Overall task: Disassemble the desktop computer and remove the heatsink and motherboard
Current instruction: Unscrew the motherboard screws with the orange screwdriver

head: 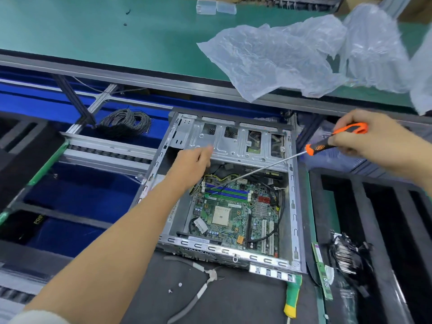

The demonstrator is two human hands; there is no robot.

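Note:
An open desktop case (pixel 293 213) lies on the bench with its green motherboard (pixel 236 213) exposed; the CPU socket (pixel 221 215) is bare. My right hand (pixel 364 139) grips an orange-and-black screwdriver (pixel 334 140), whose long shaft slants down to the blue memory slots (pixel 228 191). My left hand (pixel 192 164) reaches into the case's upper left corner beside the drive cage (pixel 233 139), fingers loosely curled, holding nothing I can see. A finned heatsink with black cables (pixel 346 256) lies outside the case on the right.
Pliers (pixel 205 279) and two loose screws (pixel 175 287) lie on the black mat in front of the case. A memory stick (pixel 323 274) and green-handled tool (pixel 292 298) sit at right. Crumpled plastic bag (pixel 292 57) covers the far shelf. A cable coil (pixel 126 123) lies left.

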